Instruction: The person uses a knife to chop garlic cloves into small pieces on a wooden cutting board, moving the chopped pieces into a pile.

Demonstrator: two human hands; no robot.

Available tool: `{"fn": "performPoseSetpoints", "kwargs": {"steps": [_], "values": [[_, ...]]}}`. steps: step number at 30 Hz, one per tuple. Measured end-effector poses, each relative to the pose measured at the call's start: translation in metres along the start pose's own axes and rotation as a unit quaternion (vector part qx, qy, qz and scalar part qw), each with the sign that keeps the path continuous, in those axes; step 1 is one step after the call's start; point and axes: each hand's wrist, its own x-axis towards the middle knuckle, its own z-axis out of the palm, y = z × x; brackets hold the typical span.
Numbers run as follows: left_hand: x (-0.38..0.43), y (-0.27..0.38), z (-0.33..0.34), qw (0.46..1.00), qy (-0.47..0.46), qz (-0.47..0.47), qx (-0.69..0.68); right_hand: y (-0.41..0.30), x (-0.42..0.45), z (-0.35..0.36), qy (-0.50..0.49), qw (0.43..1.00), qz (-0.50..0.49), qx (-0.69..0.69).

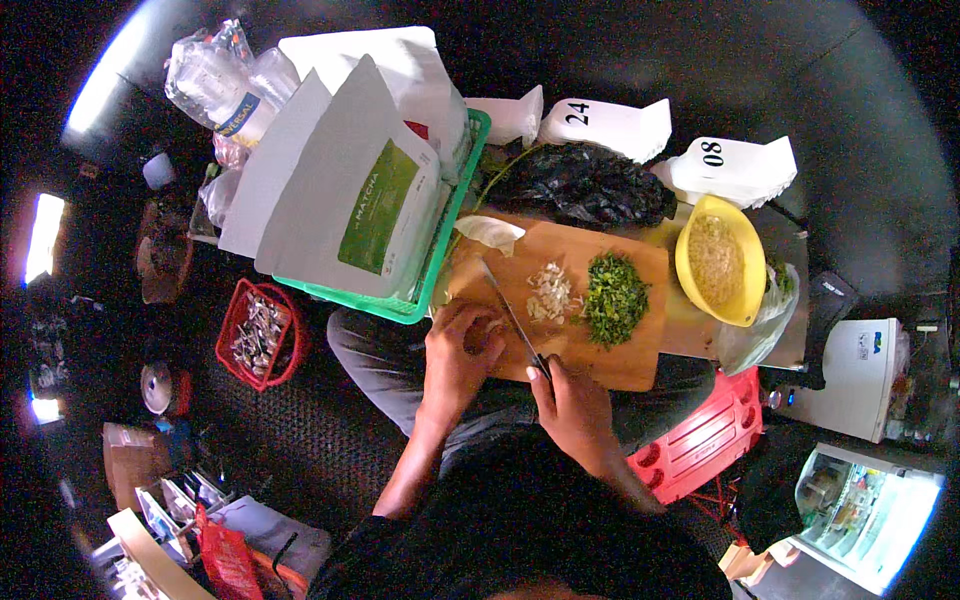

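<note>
My right hand (568, 405) is closed on the black handle of a kitchen knife (512, 313), its blade pointing up and left over a wooden cutting board (637, 367). My left hand (461, 341) rests with curled fingers at the board's left edge, left of the blade; whether it holds something small cannot be seen. Pale chopped pieces (551, 292) form a small pile in the middle of the board. Right of them is a heap of chopped green herbs (615, 298). A pale wrapper or peel (491, 234) lies at the upper left of the board.
A green plastic basket (412, 311) with large white pouches stands at the left. Behind the board lies a black plastic bag (585, 187). A yellow bowl (684, 262) of pale shredded food is at the right, beside a clear plastic bag (761, 330). A red basket (259, 382) sits lower left.
</note>
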Motion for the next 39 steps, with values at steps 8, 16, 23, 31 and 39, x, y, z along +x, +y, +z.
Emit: {"fn": "performPoseSetpoints", "kwargs": {"steps": [8, 16, 23, 31, 39], "values": [[0.0, 0.008, 0.0, 1.0, -0.002, -0.021, 0.02, 0.026, -0.023, -0.009, 0.009, 0.995, -0.003, 0.101], [-0.003, 0.014, 0.005, 0.999, 0.002, -0.02, 0.035, 0.039, -0.028, 0.001, -0.007, 0.98, 0.049, 0.19], [-0.002, 0.014, 0.005, 0.998, 0.006, 0.023, 0.05, 0.033, -0.024, -0.013, 0.009, 0.991, 0.029, 0.128], [0.001, 0.018, 0.005, 0.999, 0.004, 0.021, 0.044, 0.013, -0.019, -0.019, -0.014, 0.994, 0.045, 0.095], [0.0, 0.009, -0.003, 0.999, -0.033, -0.006, -0.008, 0.014, -0.02, -0.004, -0.004, 0.996, 0.021, 0.092]]}}
